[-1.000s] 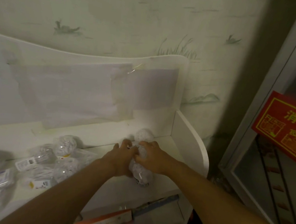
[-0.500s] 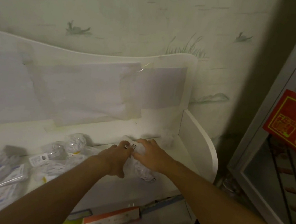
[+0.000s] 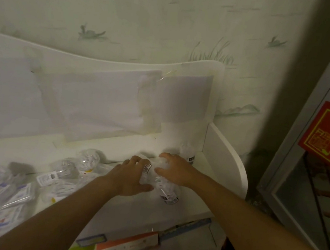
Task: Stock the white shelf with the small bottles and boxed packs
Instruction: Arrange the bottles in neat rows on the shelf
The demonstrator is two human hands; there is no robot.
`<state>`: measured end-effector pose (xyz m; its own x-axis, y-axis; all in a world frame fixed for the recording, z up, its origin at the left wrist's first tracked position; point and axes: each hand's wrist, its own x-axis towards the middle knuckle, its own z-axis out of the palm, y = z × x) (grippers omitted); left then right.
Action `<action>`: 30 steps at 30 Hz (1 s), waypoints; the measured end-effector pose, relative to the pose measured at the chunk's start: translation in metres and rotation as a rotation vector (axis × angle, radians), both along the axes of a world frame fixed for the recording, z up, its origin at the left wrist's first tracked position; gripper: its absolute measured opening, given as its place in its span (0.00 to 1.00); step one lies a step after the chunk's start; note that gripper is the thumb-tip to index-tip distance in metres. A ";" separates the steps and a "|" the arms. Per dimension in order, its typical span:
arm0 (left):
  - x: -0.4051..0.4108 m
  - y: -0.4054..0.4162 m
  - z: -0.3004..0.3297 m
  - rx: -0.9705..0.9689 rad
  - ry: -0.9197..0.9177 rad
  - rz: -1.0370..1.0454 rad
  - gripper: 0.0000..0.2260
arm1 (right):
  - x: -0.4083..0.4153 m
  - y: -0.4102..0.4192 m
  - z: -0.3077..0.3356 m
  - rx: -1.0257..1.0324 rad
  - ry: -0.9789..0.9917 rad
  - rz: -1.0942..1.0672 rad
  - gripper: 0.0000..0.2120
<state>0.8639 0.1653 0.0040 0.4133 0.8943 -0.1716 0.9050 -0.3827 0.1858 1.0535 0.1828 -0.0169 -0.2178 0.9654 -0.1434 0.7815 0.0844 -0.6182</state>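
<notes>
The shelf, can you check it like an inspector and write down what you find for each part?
Surface: white shelf, top board lit, paper sheets taped to its back panel.
Job's things: clear small bottles, one bunch under both hands, one bottle standing in the right corner, more bottles lying at left; boxed packs heaped at far left.
Clutter: coloured boxes on the lower level.
Grips: left hand and right hand both curl round the bottle bunch.
Cables: nothing seen.
Surroundings: painted wall, red sign on a glass door at right.
</notes>
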 end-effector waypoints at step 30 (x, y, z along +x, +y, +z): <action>0.060 0.050 -0.001 0.129 -0.023 -0.023 0.35 | 0.054 -0.057 0.010 -0.018 -0.036 0.016 0.39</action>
<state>0.9235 0.2153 0.0027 0.4361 0.8987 -0.0460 0.8920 -0.4250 0.1538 1.1071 0.1254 -0.0068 -0.2271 0.9592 -0.1684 0.8020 0.0861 -0.5911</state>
